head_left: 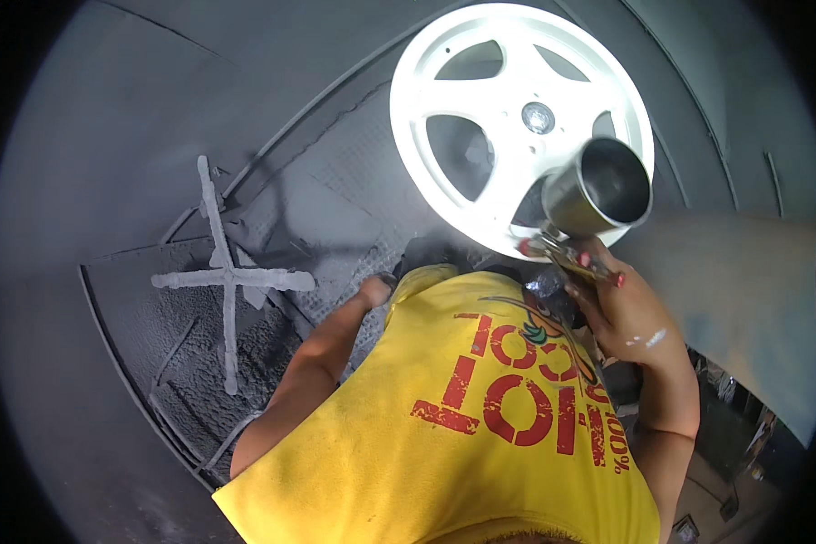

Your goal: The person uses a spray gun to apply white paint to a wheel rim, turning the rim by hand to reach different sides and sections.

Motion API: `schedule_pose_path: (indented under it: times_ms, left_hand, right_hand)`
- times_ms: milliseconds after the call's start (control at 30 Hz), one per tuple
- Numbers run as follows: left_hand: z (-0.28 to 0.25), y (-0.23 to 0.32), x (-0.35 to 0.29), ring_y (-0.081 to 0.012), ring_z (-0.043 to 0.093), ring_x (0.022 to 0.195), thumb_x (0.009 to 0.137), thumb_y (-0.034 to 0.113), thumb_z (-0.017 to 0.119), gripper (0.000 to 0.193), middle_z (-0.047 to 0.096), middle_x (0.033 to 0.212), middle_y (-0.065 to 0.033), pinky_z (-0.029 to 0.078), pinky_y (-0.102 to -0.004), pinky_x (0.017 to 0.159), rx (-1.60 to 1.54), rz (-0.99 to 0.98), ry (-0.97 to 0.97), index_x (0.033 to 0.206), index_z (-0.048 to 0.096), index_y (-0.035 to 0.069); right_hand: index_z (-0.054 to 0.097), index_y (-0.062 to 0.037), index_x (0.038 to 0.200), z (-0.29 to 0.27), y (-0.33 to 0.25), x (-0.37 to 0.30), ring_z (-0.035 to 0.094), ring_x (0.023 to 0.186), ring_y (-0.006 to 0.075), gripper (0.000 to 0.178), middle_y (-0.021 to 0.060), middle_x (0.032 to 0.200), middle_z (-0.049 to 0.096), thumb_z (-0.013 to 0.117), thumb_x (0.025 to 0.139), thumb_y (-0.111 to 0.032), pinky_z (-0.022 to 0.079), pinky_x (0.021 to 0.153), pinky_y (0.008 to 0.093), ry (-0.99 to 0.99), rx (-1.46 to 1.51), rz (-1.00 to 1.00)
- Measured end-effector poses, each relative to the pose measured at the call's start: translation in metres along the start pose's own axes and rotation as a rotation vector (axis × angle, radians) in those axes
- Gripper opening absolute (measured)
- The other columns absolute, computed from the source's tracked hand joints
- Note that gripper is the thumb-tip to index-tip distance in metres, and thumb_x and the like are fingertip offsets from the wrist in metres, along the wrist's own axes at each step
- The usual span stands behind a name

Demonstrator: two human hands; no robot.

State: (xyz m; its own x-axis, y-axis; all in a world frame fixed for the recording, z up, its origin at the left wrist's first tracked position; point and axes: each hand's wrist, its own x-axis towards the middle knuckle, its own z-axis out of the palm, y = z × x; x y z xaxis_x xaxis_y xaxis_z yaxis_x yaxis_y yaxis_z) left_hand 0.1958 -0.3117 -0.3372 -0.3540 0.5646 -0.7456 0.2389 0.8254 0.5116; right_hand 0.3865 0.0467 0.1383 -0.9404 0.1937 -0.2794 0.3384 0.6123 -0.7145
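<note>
In my right hand [612,304] is a spray gun [576,258] with a metal cup [598,190] on top. My fingers wrap round its handle, and a smear of white paint marks the back of the hand. The cup overlaps the lower right part of a white wheel rim [490,86], a five-spoke wheel with a round hub opening. My left hand [377,290] is down beside my body at the waist; the yellow shirt and dark clothing hide its fingers.
A cross-shaped stand [229,275] coated in grey stands at left over rough, paint-crusted flooring [199,344]. Dark grey sheeting [136,118] rises behind. To the right is a pale panel [734,299], with clutter [734,390] below it.
</note>
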Motion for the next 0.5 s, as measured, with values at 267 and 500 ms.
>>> schedule_pose_path:
  times_ms: [267,500]
  left_hand:
    - [-0.036,-0.034,0.018,-0.0282,0.069,0.099,0.089,0.026,0.062,0.037,0.071,0.111,-0.0180,0.051,-0.0363,0.091,-0.206,-0.036,0.097,0.118,0.068,0.005]
    - [-0.033,-0.068,0.024,-0.0215,0.067,0.072,0.087,0.027,0.064,0.033,0.072,0.084,-0.0142,0.053,-0.0364,0.072,-0.292,-0.128,0.214,0.108,0.072,0.002]
  right_hand:
    - [0.054,0.0041,0.117,-0.037,-0.008,0.075,0.058,0.080,0.0388,0.022,0.0236,0.092,0.060,0.054,0.097,-0.005,0.047,0.074,0.0415,0.482,-0.099,-0.136]
    - [0.055,0.0067,0.112,-0.065,0.073,0.022,0.052,0.076,0.0412,0.022,0.0235,0.086,0.057,0.051,0.099,-0.011,0.046,0.077,0.0429,0.856,-0.277,0.176]
